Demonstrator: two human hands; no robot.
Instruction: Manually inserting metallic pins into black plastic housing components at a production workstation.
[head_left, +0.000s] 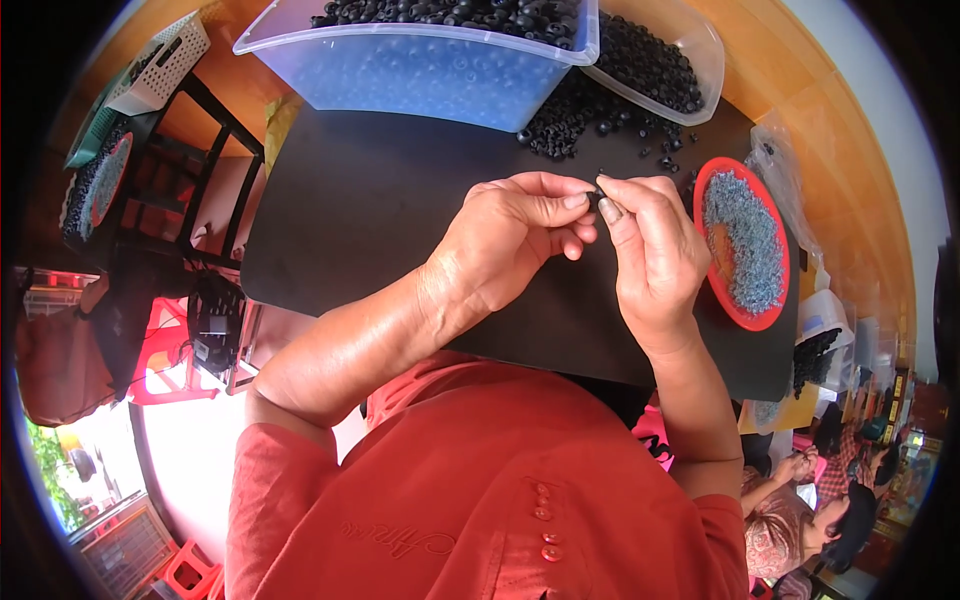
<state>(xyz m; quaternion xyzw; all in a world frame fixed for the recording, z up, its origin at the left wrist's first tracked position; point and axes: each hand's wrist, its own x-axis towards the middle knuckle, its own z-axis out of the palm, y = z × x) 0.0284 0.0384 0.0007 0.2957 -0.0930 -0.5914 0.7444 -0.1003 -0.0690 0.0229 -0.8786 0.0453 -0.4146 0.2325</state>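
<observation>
My left hand (520, 220) and my right hand (655, 235) meet fingertip to fingertip above the black table (370, 215). Between them is a small black piece (594, 199), mostly covered by the fingers; its exact shape is hidden. The left thumb and forefinger pinch it from one side, the other left fingers loosely curled. On the other side, the right thumb and forefinger are closed on it too. Just beyond the hands lies a loose heap of small black parts (555, 130), some round and some ring-like.
A big clear bin (430, 75) of black parts stands at the back, beside a smaller clear tub (710, 85) of similar parts. To the right sits a red bowl (778, 270) of small grey-blue pieces. A white basket (165, 70) is far left. Other people sit at lower right.
</observation>
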